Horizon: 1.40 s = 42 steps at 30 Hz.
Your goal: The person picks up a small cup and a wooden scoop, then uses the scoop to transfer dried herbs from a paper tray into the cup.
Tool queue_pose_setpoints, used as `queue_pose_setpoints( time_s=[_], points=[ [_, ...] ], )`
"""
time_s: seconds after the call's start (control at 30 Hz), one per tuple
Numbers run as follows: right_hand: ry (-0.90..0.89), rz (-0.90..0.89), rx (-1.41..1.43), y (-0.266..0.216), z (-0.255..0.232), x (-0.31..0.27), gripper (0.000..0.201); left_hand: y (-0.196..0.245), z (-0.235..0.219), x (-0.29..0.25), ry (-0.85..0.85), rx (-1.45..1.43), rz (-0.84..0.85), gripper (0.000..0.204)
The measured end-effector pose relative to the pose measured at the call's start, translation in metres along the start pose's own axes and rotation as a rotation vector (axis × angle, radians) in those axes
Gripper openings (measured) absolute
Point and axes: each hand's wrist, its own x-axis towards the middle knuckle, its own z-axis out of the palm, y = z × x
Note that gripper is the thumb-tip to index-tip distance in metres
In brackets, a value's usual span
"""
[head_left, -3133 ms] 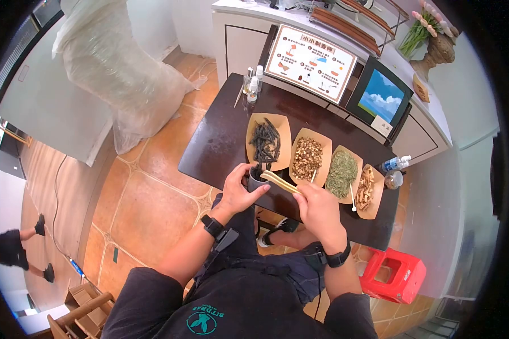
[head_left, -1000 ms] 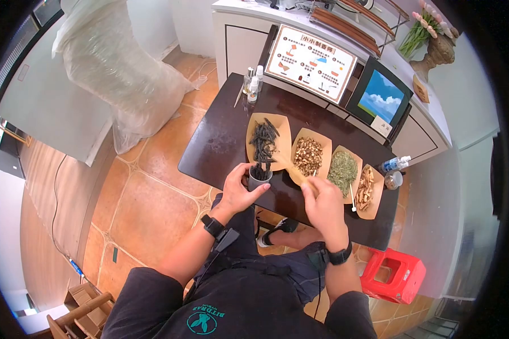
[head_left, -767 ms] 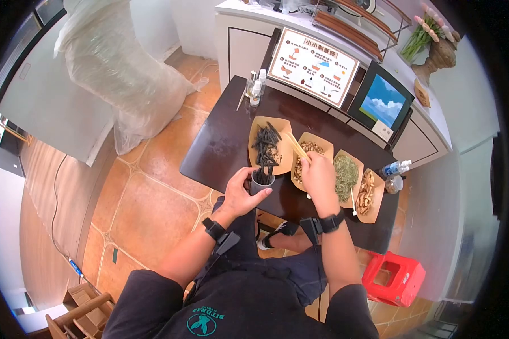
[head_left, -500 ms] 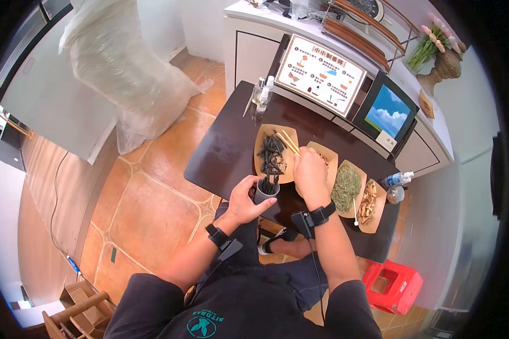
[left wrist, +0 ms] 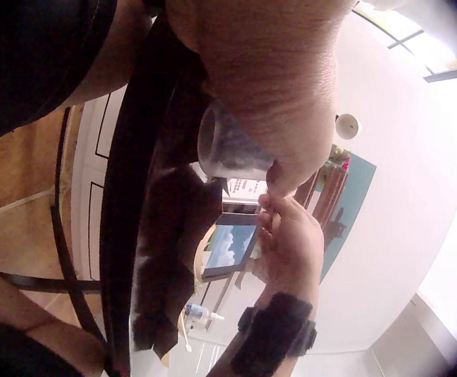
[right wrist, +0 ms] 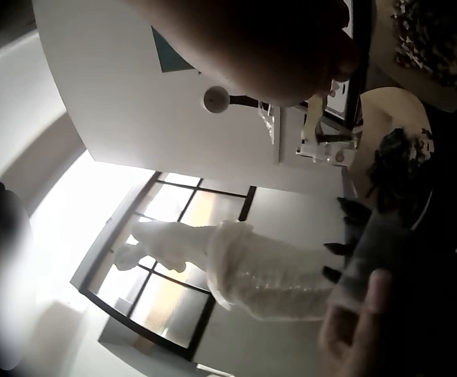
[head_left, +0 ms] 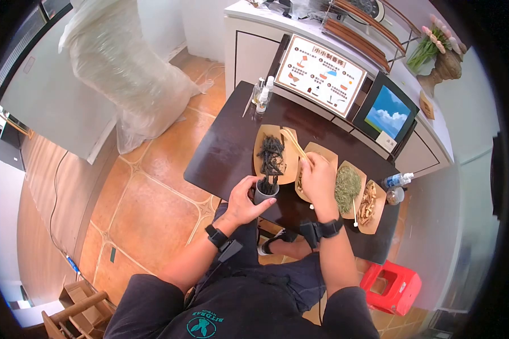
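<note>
The left hand (head_left: pixel 244 198) is curled round a small grey cup (head_left: pixel 264 191) of dark sticks at the near edge of the dark wooden table (head_left: pixel 220 147). The right hand (head_left: pixel 318 179) pinches pale wooden chopsticks (head_left: pixel 293 143) over the kraft paper tray of dark sticks (head_left: pixel 274 152).

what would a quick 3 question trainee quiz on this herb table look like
1. True or false: the left hand grips the small grey cup.
2. What does the right hand hold? A spoon, B chopsticks, C bottle.
3. How many paper trays lie in a row on the dark table?

Key: 1 true. 2 B. 3 four.
</note>
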Motion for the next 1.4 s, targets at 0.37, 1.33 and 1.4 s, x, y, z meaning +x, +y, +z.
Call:
queue_pose_setpoints(
  time_s=[0.37,1.33,1.4],
  points=[
    [-0.068,0.19,0.494,-0.009,-0.016,-0.097,0.016,-0.008,0.006,0.001,0.064,-0.075,0.039,0.053],
    [-0.105,0.066,-0.205,0.011,0.014,-0.001,0.015,-0.007,0.004,-0.001,0.005,-0.039,0.022,0.053],
    [-0.106,0.043,-0.196,0.012,0.02,0.006,0.016,-0.002,0.001,0.0,-0.044,-0.031,-0.022,0.051]
  ],
)
